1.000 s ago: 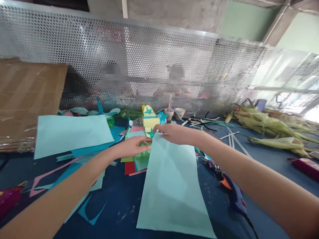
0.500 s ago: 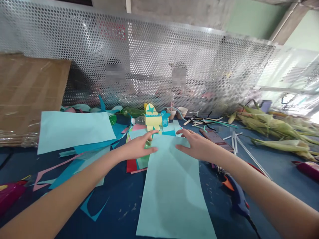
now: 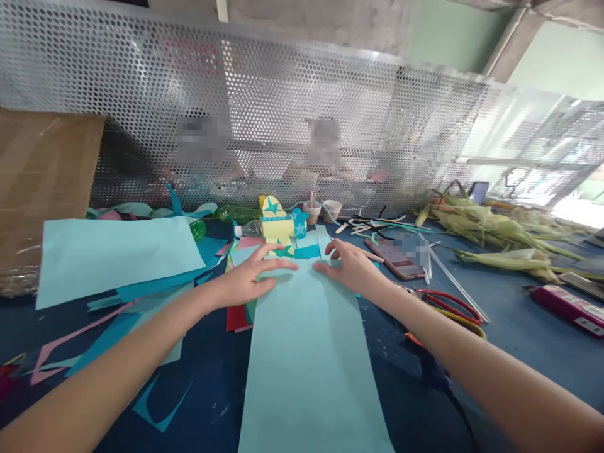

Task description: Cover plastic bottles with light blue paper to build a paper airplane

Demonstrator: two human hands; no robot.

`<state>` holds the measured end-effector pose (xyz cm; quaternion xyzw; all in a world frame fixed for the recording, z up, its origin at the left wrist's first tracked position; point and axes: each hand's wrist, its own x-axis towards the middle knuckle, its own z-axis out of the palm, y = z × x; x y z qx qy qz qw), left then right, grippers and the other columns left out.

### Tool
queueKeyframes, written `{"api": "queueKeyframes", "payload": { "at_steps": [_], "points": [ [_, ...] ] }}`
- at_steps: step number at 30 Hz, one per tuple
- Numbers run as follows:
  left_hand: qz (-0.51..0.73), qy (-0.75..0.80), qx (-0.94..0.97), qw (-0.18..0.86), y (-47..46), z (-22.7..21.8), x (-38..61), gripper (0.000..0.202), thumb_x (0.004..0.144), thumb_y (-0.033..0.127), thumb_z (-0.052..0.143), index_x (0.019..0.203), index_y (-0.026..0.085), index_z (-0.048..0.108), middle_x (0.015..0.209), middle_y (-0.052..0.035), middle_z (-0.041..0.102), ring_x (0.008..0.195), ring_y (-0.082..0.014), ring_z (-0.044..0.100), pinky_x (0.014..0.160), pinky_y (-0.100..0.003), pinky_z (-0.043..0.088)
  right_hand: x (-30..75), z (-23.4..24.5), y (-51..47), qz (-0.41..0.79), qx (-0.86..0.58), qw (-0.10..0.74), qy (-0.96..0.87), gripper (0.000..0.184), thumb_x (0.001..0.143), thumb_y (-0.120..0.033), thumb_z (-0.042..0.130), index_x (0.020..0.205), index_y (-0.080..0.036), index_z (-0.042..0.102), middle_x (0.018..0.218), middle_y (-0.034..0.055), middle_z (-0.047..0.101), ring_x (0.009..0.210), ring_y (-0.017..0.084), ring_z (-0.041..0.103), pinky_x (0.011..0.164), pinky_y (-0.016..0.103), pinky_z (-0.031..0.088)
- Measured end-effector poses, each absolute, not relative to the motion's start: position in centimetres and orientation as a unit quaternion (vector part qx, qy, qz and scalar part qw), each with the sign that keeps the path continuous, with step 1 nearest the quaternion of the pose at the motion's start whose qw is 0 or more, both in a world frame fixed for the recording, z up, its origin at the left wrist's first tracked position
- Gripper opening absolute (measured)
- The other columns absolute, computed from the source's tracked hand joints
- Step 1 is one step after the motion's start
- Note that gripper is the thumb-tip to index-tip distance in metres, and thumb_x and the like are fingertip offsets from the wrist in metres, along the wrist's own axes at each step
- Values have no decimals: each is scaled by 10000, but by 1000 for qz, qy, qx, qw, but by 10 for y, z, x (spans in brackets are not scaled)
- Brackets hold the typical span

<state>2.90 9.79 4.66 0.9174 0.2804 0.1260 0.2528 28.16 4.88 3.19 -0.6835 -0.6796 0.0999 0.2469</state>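
A long light-blue sheet of paper (image 3: 309, 365) runs from the near edge of view up to both hands. My left hand (image 3: 248, 274) lies at its top left corner, fingers stretched across the top edge. At the top right corner is my right hand (image 3: 352, 267), its thumb on the paper and its fingers bent and apart from the thumb. Just beyond lies a plastic bottle (image 3: 278, 226) dressed in yellow paper with blue stars. Layered coloured paper (image 3: 236, 318) shows under the sheet's left side. A thin pinkish stick (image 3: 372, 255) shows behind my right hand; whether they touch, I cannot tell.
Paper sheets and offcuts (image 3: 123, 255) cover the left side, beside cardboard (image 3: 47, 182). To the right are a phone (image 3: 395, 258), scissors (image 3: 455, 308), a corded tool (image 3: 434, 371), white sticks (image 3: 457, 283), corn husks (image 3: 491, 226) and a magenta cutter-like object (image 3: 566, 308). Perforated metal (image 3: 283, 94) stands behind.
My left hand has flattened, its fingers reaching along the sheet's top edge. My right thumb has moved inward on the paper. The view has turned right, uncovering the scissors.
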Motion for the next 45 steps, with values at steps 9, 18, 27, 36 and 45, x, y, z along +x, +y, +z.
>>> {"api": "queueKeyframes", "payload": {
  "at_steps": [9,18,27,36,45],
  "points": [
    [128,305,922,200,104,42,30,408,921,240,343,1183,316,646,1392,-42,464,1287,-251,452,1082,-469,348,300,45,21,215,-657,229,-685,308,877,-404,534,1158,-278,532,1061,69,623,912,198,650,745,326,511],
    [-23,300,940,164,101,61,20,804,784,683,586,1481,413,288,1574,-16,299,1454,-349,185,1106,-539,280,292,45,8,251,-619,192,-719,319,910,-464,489,1144,-277,599,985,50,665,906,212,654,772,347,498],
    [-75,383,902,186,94,66,25,850,719,615,661,1467,359,350,1522,-33,391,1353,-314,402,1069,-443,363,293,36,-2,317,-614,187,-698,533,895,-575,466,1350,-299,434,1187,75,611,1007,225,636,856,370,496],
    [-76,396,897,182,91,67,26,885,695,600,678,1471,328,352,1502,-41,418,1339,-319,411,1062,-426,364,284,33,-2,289,-635,151,-701,617,805,-651,544,1277,-261,470,922,50,639,870,246,641,746,359,500],
    [114,302,946,32,90,71,26,649,729,393,751,1329,291,525,1298,-59,575,1246,-309,491,1019,-443,417,286,37,-3,250,-614,236,-710,657,747,-504,666,1322,-270,450,1313,106,512,1001,245,610,796,380,550]
  ]
}}
